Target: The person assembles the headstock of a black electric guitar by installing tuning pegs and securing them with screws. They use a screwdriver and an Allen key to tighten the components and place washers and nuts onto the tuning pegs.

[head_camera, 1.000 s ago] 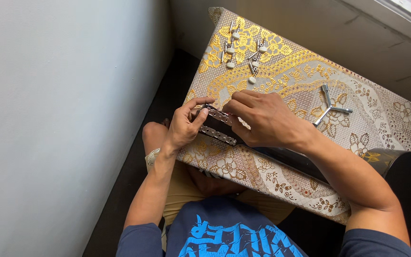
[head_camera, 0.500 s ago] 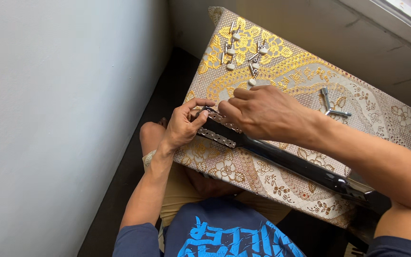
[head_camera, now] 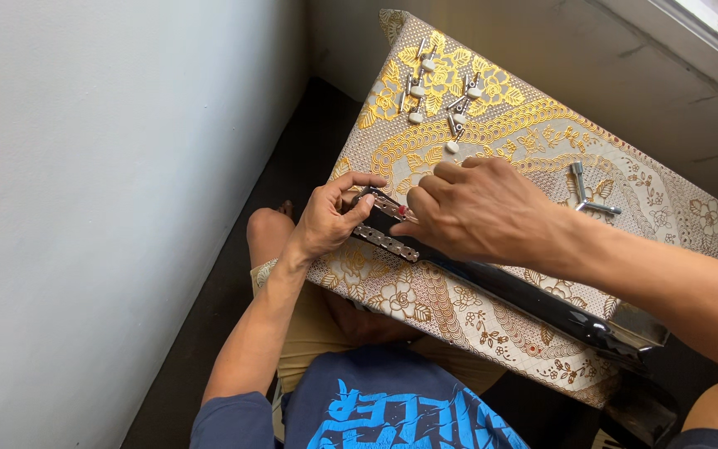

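Note:
A black guitar neck (head_camera: 533, 299) lies across a table covered in a gold floral cloth (head_camera: 492, 125). Its headstock end (head_camera: 380, 223), with perforated metal strips along the sides, points left. My left hand (head_camera: 330, 218) grips that headstock end, thumb over the top edge. My right hand (head_camera: 475, 208) rests on the neck beside it, fingertips pinching a small red-tipped part at the headstock. What lies under the right palm is hidden.
Several silver tuning pegs (head_camera: 442, 96) lie scattered at the far end of the table. A silver cross-shaped wrench (head_camera: 585, 193) lies to the right. A pale wall (head_camera: 110, 208) stands to the left; my knees are under the table's near edge.
My right forearm has swung to the right, uncovering the length of the neck. My left hand keeps its hold on the headstock. The wrench is partly behind my right wrist.

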